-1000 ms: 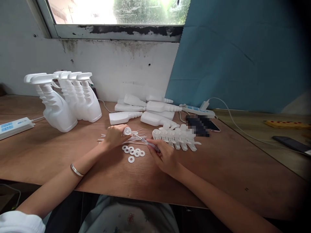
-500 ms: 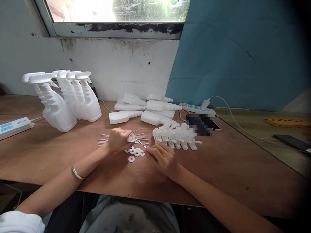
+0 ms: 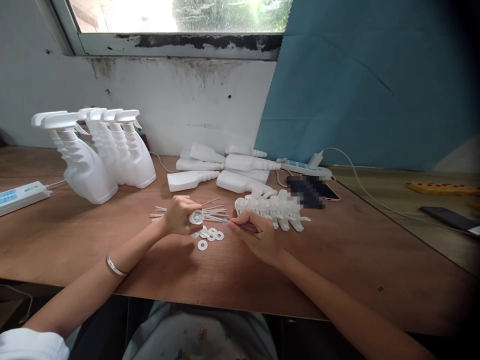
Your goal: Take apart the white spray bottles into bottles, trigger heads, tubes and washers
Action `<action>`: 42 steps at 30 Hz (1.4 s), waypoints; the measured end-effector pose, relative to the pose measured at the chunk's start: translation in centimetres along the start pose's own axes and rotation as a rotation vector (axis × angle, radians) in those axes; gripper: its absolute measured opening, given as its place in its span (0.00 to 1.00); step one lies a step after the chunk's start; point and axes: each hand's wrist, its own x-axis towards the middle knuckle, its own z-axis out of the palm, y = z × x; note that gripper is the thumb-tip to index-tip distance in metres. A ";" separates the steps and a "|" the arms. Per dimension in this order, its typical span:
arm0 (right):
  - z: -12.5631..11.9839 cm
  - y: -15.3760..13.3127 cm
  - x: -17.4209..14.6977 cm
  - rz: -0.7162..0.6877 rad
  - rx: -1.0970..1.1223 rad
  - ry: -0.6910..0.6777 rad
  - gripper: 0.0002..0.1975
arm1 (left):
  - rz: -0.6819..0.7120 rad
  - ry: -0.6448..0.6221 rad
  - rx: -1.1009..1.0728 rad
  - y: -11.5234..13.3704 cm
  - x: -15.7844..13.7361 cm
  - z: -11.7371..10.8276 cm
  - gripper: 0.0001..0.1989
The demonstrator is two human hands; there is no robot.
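My left hand (image 3: pixel 180 215) is closed round a white spray trigger head, with its round open collar (image 3: pixel 196 217) turned toward me; the rest of it is hidden in the fingers. My right hand (image 3: pixel 258 235) grips a screwdriver (image 3: pixel 249 228) by its clear reddish handle. The metal shaft points left, its tip just right of the collar and apart from it. Below the collar lie several flat white washers (image 3: pixel 202 245). Thin white tubes (image 3: pixel 214 212) are spread on the table behind my left hand. More spray trigger heads (image 3: pixel 279 207) stand in rows beyond my right hand.
Assembled spray bottles (image 3: pixel 90 170) stand at the back left. Several bottles without heads (image 3: pixel 193 180) lie along the wall. Power strips (image 3: pixel 24 197) sit on both sides, one with a white cable. A phone (image 3: pixel 330 190) rests at the back right of the wooden table (image 3: pixel 337 260).
The screwdriver has come out of the collar and moved right with my right hand. My left hand has turned the collar more toward me.
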 end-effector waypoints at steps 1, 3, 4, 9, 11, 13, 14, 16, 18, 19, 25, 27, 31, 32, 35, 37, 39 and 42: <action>-0.1 0.1 0.1 0.053 0.037 -0.016 0.10 | 0.021 0.002 -0.028 -0.1 0.0 -0.1 0.08; -0.2 0.2 0.1 0.129 0.128 -0.036 0.11 | 0.057 0.003 -0.118 -0.4 0.1 -0.2 0.09; -0.2 0.3 0.2 0.146 0.171 -0.043 0.11 | 0.076 0.002 -0.174 -0.5 0.1 -0.2 0.09; -0.4 0.5 0.4 0.133 0.188 -0.058 0.10 | 0.117 -0.060 -0.349 -0.5 0.3 -0.5 0.09; -0.3 0.4 0.4 0.126 0.197 -0.051 0.09 | 0.125 -0.094 -0.362 -0.3 0.4 -0.6 0.09; -0.1 0.2 0.4 0.081 0.172 -0.018 0.08 | 0.129 -0.112 -0.327 0.0 0.4 -0.5 0.09; 0.0 0.2 0.3 0.026 0.131 0.013 0.08 | 0.123 -0.109 -0.286 0.1 0.4 -0.5 0.09; 0.1 0.2 0.2 -0.164 0.017 0.087 0.07 | 0.087 -0.082 -0.175 0.3 0.5 -0.4 0.09; 0.3 0.3 0.1 -0.395 -0.097 0.130 0.06 | 0.037 -0.058 -0.076 0.3 0.5 -0.3 0.08; 0.4 0.4 0.1 -0.496 -0.147 0.138 0.07 | 0.015 -0.057 -0.040 0.3 0.5 -0.2 0.09; 0.8 0.6 -0.5 -0.777 -0.489 0.122 0.07 | -0.047 -0.087 0.070 0.3 0.4 0.3 0.11; 1.1 0.6 -0.8 -0.813 -0.570 0.116 0.07 | -0.079 -0.079 0.087 0.4 0.3 0.5 0.12; 1.0 0.5 -0.7 -0.700 -0.425 0.062 0.07 | -0.119 -0.072 0.071 0.5 0.3 0.6 0.11; 0.8 0.5 -0.5 -0.611 -0.328 0.048 0.08 | -0.107 -0.083 0.045 0.5 0.3 0.6 0.10; -0.1 0.4 0.3 -0.241 -0.061 -0.011 0.11 | -0.034 -0.134 -0.105 0.3 0.3 0.4 0.09; -0.6 0.4 0.6 -0.015 0.057 -0.056 0.11 | 0.002 -0.152 -0.215 0.2 0.3 0.3 0.10; -0.8 0.4 0.8 0.126 0.152 -0.078 0.11 | 0.012 -0.149 -0.299 0.1 0.3 0.2 0.10; -0.7 0.5 0.9 0.213 0.258 -0.073 0.12 | 0.014 -0.133 -0.400 0.0 0.3 0.1 0.11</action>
